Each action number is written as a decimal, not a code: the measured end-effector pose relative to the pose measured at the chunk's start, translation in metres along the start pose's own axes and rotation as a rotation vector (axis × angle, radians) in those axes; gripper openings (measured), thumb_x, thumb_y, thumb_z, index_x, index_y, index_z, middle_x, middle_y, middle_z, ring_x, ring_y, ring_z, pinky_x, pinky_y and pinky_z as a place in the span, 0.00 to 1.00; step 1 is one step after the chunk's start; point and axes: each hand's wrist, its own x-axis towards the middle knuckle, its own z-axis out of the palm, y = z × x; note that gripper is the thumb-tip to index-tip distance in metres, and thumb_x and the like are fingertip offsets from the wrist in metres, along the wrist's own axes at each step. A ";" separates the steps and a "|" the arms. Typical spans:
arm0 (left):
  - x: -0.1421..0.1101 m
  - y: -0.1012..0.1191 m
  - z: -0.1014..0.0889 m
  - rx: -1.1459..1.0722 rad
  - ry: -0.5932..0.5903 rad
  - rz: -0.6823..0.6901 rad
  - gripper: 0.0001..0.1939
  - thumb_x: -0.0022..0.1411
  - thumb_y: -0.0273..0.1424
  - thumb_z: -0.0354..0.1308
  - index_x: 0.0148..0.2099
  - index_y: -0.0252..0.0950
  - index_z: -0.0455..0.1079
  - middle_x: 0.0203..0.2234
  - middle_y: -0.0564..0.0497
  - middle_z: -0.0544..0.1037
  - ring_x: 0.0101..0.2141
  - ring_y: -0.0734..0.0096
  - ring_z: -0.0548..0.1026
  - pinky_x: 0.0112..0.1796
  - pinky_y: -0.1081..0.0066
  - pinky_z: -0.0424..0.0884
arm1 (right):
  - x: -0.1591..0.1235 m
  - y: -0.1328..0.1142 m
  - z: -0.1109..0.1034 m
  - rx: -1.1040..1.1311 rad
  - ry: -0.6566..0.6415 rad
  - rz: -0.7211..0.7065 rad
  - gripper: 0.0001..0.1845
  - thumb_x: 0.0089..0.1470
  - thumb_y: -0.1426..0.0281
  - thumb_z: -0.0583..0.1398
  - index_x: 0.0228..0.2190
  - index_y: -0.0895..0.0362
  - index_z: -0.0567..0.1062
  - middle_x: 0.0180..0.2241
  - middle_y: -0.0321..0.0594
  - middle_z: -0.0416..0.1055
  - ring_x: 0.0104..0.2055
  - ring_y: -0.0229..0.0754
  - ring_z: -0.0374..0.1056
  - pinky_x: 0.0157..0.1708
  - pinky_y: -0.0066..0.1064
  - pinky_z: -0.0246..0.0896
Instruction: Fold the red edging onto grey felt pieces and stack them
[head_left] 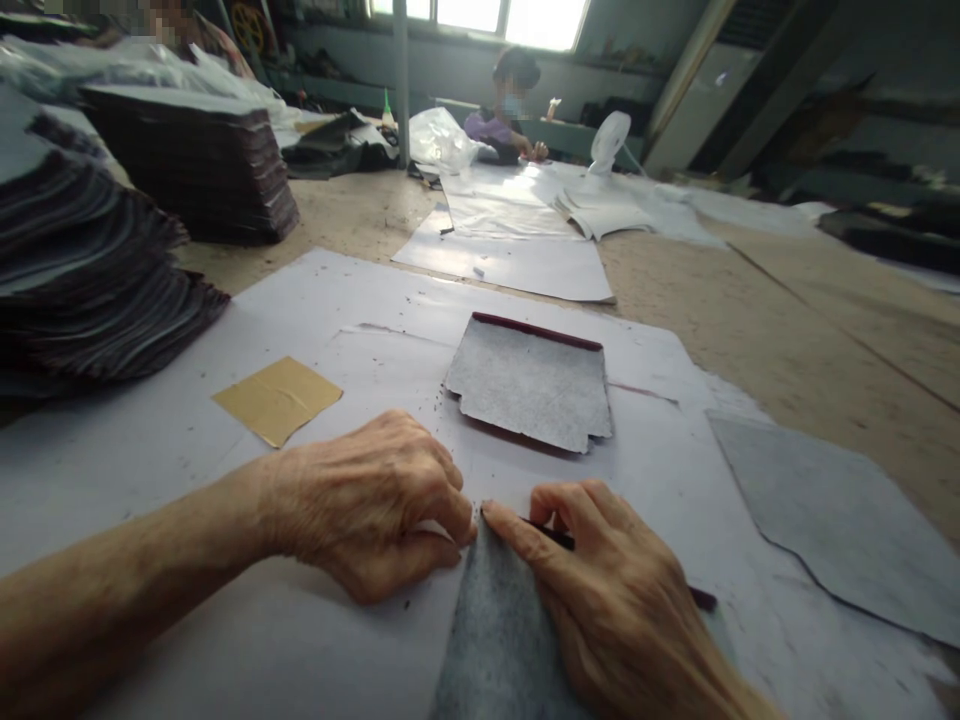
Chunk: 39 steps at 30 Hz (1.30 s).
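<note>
My left hand point(375, 500) and my right hand point(600, 590) meet at the top corner of a grey fabric-backed piece point(495, 640) that lies near the table's front edge. Both hands are closed, with fingers pinched on that corner and its dark maroon edge. Just beyond my hands lies a second grey piece with a maroon folded edge point(531, 385), flat on white paper point(360, 330). Neither hand touches it.
Tall stacks of dark pieces point(97, 280) point(195, 160) stand at the left. A tan paper square point(277, 398) lies left of centre. A large grey sheet point(840, 520) lies at the right. Another person point(510, 100) sits at the far end behind more white sheets point(517, 240).
</note>
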 end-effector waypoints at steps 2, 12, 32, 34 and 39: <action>0.000 -0.001 0.000 -0.016 -0.006 -0.005 0.05 0.51 0.25 0.54 0.24 0.37 0.68 0.16 0.55 0.68 0.22 0.74 0.67 0.26 0.73 0.61 | -0.002 0.002 -0.002 0.062 0.013 0.078 0.18 0.55 0.79 0.49 0.46 0.59 0.69 0.33 0.43 0.66 0.34 0.41 0.61 0.31 0.34 0.63; 0.000 -0.006 0.003 -0.077 0.016 0.011 0.09 0.50 0.22 0.53 0.29 0.38 0.72 0.17 0.55 0.66 0.22 0.75 0.66 0.26 0.74 0.61 | -0.006 0.003 -0.003 0.035 0.064 -0.009 0.20 0.52 0.81 0.48 0.42 0.58 0.72 0.31 0.43 0.66 0.32 0.41 0.61 0.28 0.32 0.62; 0.002 -0.011 0.004 -0.566 0.180 -0.128 0.07 0.57 0.28 0.54 0.31 0.31 0.72 0.25 0.51 0.70 0.26 0.77 0.67 0.28 0.76 0.63 | -0.009 0.004 -0.004 0.033 0.036 0.140 0.11 0.55 0.78 0.48 0.30 0.61 0.71 0.27 0.42 0.64 0.31 0.41 0.59 0.31 0.33 0.56; 0.004 -0.013 0.005 -0.628 0.329 -0.227 0.08 0.57 0.31 0.54 0.30 0.31 0.69 0.25 0.52 0.69 0.27 0.77 0.66 0.28 0.76 0.63 | -0.010 0.004 -0.002 0.038 0.059 0.152 0.11 0.54 0.78 0.48 0.27 0.61 0.69 0.25 0.41 0.63 0.29 0.40 0.58 0.29 0.32 0.54; 0.012 -0.006 0.019 -0.395 0.345 -0.230 0.10 0.60 0.31 0.53 0.44 0.37 0.68 0.30 0.53 0.72 0.30 0.76 0.69 0.33 0.76 0.65 | -0.011 0.000 0.005 0.063 0.117 0.129 0.11 0.54 0.79 0.47 0.24 0.60 0.65 0.23 0.40 0.62 0.27 0.39 0.58 0.27 0.30 0.50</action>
